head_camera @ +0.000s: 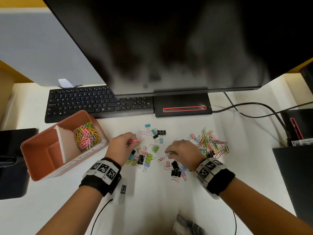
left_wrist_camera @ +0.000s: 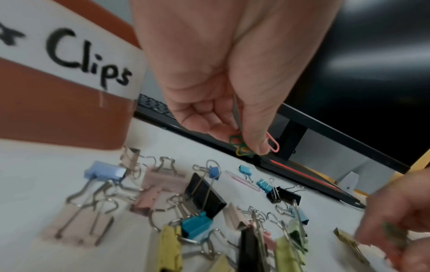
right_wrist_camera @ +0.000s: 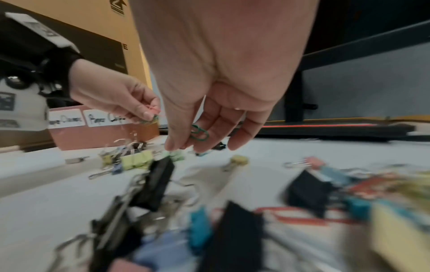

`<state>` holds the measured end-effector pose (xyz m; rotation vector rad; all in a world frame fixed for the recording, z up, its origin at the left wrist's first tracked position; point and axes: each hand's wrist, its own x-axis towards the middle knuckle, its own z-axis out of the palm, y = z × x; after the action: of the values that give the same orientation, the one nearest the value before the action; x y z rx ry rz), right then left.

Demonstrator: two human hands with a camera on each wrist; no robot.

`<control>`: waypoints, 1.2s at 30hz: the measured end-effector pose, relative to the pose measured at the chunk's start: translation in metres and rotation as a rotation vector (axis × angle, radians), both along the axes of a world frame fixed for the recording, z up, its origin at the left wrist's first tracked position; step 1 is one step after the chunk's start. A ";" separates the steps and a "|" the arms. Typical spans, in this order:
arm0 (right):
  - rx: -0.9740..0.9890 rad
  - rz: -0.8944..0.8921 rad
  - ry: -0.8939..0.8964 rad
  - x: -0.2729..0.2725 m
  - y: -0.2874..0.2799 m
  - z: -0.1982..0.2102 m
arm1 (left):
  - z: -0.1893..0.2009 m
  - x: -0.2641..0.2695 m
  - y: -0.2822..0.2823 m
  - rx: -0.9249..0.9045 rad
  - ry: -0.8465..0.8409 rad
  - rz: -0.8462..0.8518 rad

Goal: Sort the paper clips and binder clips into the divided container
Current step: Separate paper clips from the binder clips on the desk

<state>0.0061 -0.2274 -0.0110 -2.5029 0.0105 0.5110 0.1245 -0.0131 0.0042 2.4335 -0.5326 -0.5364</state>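
Paper clips (head_camera: 211,143) and binder clips (head_camera: 144,158) lie mixed on the desk (head_camera: 152,200); we are gathering paper clips, our left hand (head_camera: 122,146) pinching pink and green ones, our right hand (head_camera: 183,152) holding a green one. Next, we judge, both loads go to the divided container (head_camera: 42,167), far compartment, which already holds paper clips.

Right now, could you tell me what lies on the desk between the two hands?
In the head view, loose binder clips lie between the left hand and right hand.

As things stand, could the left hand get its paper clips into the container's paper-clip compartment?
Probably yes: the left hand, pinching pink and green paper clips, sits just beside the open-topped container; nothing lies between it and the paper-clip compartment.
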 end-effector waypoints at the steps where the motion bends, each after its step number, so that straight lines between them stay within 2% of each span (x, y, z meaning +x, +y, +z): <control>1: -0.011 0.032 0.025 0.003 0.011 -0.004 | 0.002 -0.002 0.004 -0.004 0.004 0.007; 8: -0.101 0.073 0.154 0.015 0.035 -0.025 | 0.009 -0.018 0.030 -0.107 0.049 0.039; 13: -0.123 0.083 0.210 0.017 0.038 -0.023 | 0.015 -0.025 0.046 -0.157 0.067 0.073; 20: -0.194 0.054 0.242 0.014 0.050 -0.009 | 0.046 -0.001 0.092 -0.141 -0.081 0.130; 23: -0.120 0.040 0.152 0.034 0.073 0.028 | 0.066 0.025 0.121 -0.078 -0.130 0.239; 27: 0.039 0.032 -0.102 0.100 0.141 0.081 | 0.071 0.058 0.147 -0.021 -0.082 0.335; 29: 0.068 0.032 -0.156 0.138 0.176 0.086 | 0.065 0.069 0.149 -0.007 -0.031 0.347; 31: 0.069 0.028 -0.120 0.162 0.202 0.085 | 0.063 0.072 0.147 0.031 -0.009 0.324; 33: 0.114 -0.027 -0.093 0.167 0.208 0.084 | 0.067 0.069 0.146 0.085 -0.117 0.262; 36: 0.089 -0.126 -0.162 0.139 0.181 0.080 | 0.076 0.046 0.143 -0.042 -0.237 0.156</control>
<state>0.1453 -0.0466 0.0694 -2.4305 0.0812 0.2514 0.1704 0.1296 0.0798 2.4863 -0.4399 -0.1716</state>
